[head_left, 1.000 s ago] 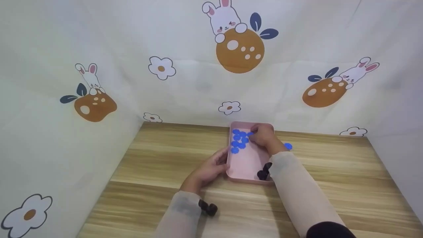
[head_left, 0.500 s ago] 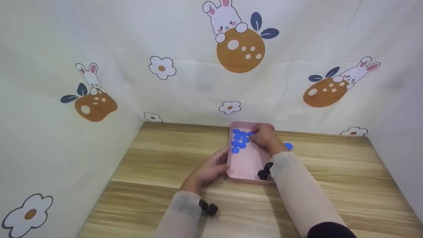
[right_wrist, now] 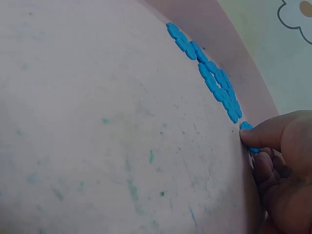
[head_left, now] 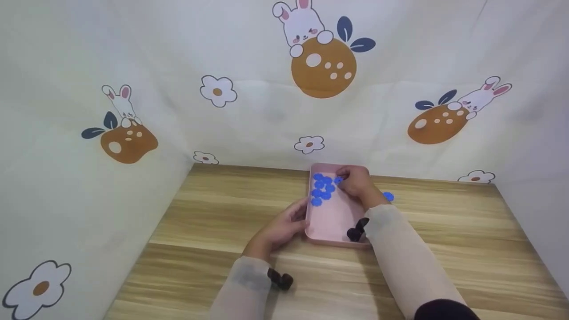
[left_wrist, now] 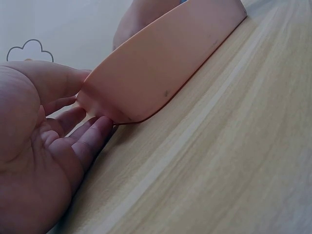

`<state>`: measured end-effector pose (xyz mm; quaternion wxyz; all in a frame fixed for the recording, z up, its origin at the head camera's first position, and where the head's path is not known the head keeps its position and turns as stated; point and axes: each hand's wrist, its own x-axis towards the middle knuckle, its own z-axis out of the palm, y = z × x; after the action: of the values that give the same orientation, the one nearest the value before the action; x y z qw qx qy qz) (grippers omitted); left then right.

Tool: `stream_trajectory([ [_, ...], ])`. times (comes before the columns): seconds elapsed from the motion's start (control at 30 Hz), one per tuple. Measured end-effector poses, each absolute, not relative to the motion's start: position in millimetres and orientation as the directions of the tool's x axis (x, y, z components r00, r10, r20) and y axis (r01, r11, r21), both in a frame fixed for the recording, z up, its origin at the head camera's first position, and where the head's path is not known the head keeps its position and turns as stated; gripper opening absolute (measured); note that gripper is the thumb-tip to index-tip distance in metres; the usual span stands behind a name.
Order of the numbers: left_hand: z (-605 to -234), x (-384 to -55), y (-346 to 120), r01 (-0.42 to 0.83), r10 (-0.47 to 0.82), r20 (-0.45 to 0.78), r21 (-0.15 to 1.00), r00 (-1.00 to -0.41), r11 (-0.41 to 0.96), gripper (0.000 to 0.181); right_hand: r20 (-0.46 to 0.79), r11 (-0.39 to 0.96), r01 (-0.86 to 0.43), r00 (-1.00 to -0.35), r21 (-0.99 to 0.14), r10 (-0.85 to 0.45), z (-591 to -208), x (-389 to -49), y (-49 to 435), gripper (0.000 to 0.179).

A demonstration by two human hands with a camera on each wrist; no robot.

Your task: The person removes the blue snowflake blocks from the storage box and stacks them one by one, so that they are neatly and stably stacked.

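A pink tray [head_left: 333, 224] lies lengthwise on the table. Several blue flower-edged plastic discs [head_left: 318, 193], like toy snowflake connectors, are laid flat and joined in a cluster along its far left part. My right hand [head_left: 355, 182] reaches in at the far right and pinches one more blue disc [head_left: 338, 180] between thumb and fingers, just right of the cluster. In the right wrist view this disc [right_wrist: 246, 126] is partly covered by the thumb. My left hand [head_left: 284, 226] rests against the tray's left wall, with fingertips [left_wrist: 105, 124] touching low at the corner.
Another blue disc [head_left: 388, 196] lies on the wooden table [head_left: 213, 213] outside the tray, by the right wrist. Behind the tray stands a cloth backdrop [head_left: 253, 124] with rabbit and flower prints. Dark wrist cameras [head_left: 281, 280] sit on both sleeves.
The disc in my right hand shows tilted up more than before, and the right fingers have shifted slightly. The left hand, tray and cluster stay put.
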<state>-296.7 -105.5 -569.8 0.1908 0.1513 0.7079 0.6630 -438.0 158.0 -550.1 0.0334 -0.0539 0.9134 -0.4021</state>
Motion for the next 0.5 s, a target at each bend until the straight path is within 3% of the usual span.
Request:
stream_trajectory([
  [0.5,-569.8,-296.1,-105.6,-0.058,0.459,-0.083,0.996,-0.884,0.067,0.073,-0.052,0.610,-0.013,-0.995,-0.792,-0.089,-547.8,-435.3,157.5,0.034],
])
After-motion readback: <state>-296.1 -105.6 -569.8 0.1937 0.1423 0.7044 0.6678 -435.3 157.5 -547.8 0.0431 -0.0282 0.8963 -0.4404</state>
